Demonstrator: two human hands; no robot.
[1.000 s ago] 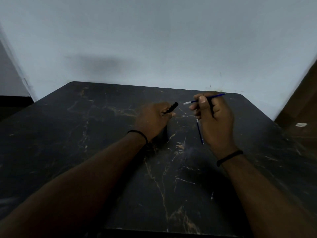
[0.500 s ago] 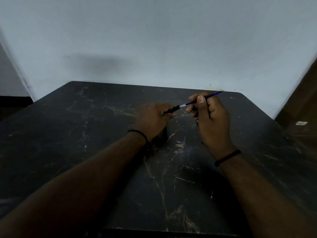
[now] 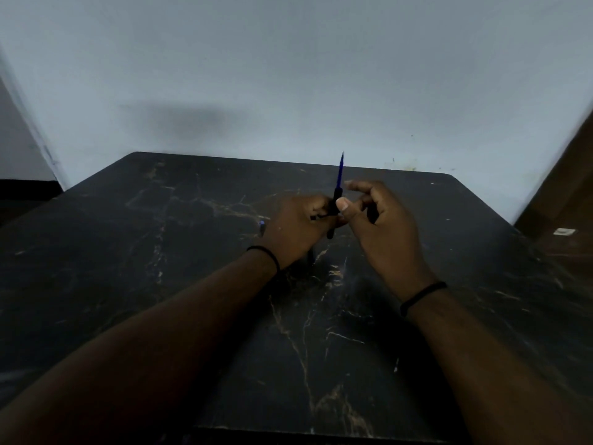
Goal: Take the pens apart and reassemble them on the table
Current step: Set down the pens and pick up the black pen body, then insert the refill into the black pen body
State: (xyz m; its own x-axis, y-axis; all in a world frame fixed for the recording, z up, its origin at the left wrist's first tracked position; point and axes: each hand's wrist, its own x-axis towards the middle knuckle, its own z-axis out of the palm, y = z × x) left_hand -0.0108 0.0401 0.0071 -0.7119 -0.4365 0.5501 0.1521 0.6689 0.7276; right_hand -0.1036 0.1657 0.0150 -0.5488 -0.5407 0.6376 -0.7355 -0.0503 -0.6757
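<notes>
Dark marble table (image 3: pixel 321 364), forearms reach over near edge, black band on each wrist. Toward far edge, near middle: left hand (image 3: pixel 295 229) grips black pen barrel (image 3: pixel 333 213), fingers curled round it. Right hand (image 3: pixel 378 226) touches barrel with thumb, other fingers loosely spread. Blue refill (image 3: pixel 340 170) sticks up from barrel, nearly upright.
</notes>
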